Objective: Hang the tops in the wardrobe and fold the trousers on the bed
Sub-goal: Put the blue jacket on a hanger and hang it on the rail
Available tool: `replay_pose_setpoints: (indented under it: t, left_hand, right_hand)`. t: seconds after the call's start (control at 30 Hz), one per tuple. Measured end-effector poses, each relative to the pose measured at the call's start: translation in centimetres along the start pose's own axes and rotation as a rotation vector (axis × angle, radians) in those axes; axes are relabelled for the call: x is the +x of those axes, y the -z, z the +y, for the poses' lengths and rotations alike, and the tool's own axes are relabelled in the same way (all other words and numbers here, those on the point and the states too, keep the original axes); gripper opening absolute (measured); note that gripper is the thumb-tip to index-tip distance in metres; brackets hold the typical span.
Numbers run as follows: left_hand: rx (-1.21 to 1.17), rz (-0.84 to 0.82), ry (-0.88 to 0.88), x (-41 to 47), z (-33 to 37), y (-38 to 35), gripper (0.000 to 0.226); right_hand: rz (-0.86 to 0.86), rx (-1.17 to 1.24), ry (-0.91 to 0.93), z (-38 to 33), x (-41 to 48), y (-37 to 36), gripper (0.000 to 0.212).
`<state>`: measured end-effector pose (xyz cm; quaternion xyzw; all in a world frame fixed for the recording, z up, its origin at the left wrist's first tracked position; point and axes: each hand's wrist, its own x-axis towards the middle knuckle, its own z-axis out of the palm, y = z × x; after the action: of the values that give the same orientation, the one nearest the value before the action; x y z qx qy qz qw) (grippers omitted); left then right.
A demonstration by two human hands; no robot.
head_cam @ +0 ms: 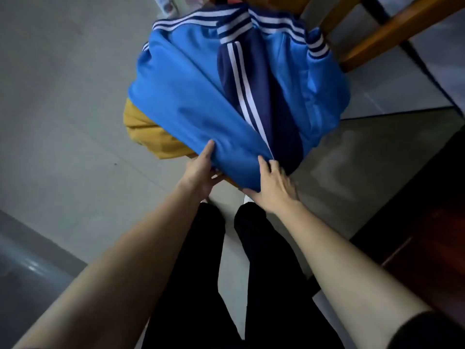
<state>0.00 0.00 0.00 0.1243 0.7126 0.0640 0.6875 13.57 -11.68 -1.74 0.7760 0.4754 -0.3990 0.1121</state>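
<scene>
Item: blue jacket (pixel 201 96), frame centre, atop a yellow garment (pixel 148 132). I see left hand (pixel 198 170) and right hand (pixel 274 182) each gripping its near edge. Wooden legs (pixel 377 39) upper right; open floor (pixel 63 96) left.

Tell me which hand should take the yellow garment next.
Left, probably. The left hand grips the jacket's edge right beside the yellow garment; the right hand grips it farther off, by the navy striped cloth.
</scene>
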Motion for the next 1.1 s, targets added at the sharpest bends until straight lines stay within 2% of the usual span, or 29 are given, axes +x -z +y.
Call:
replay_pose_setpoints:
  t: [0.1,0.17,0.23,0.33,0.4,0.5,0.57,0.73,0.83,0.97,1.1]
  left_hand:
    - [0.029,-0.043,-0.063,-1.1,1.7,0.1,0.028]
    - [-0.003,-0.001,-0.102,-2.5,3.0,0.3,0.028]
    - [-0.097,0.017,-0.118,-4.2,4.8,0.4,0.031]
    - [-0.186,0.023,-0.160,-6.9,8.9,0.4,0.033]
    - [-0.221,0.021,-0.203,-9.3,11.6,0.5,0.033]
    - [-0.230,0.059,-0.279,-13.6,15.0,0.7,0.029]
    - [-0.213,0.091,-0.346,-17.0,17.0,1.0,0.027]
    - [-0.067,0.155,-0.564,-27.7,21.6,1.7,0.024]
    - [-0.015,0.180,-0.714,-34.0,24.1,2.5,0.023]
    - [-0.105,0.200,-0.825,-41.2,26.4,5.2,0.018]
    - [-0.168,0.321,-0.917,-45.9,25.9,8.9,0.019]
  right_hand:
    - [-0.073,-0.022,-0.046,-1.3,0.2,0.1,0.133]
    - [-0.080,-0.031,-0.087,-2.0,-0.2,0.6,0.131]
    - [-0.008,-0.009,-0.130,-2.1,-1.0,1.4,0.106]
    - [0.133,0.141,-0.162,-1.5,-2.0,3.8,0.045]
    - [0.173,0.290,-0.191,-1.4,-2.8,6.5,0.030]
    - [0.297,0.532,-0.245,-2.0,-4.2,12.7,0.025]
    - [0.370,0.631,-0.213,-2.4,-5.2,17.8,0.026]
    - [0.489,0.706,-0.089,-4.6,-9.6,31.8,0.022]
    - [0.578,0.639,0.068,-6.4,-13.2,38.7,0.016]
    - [0.725,0.502,0.264,-9.7,-17.8,46.3,0.023]
    - [0.691,0.405,0.396,-14.0,-20.8,50.0,0.027]
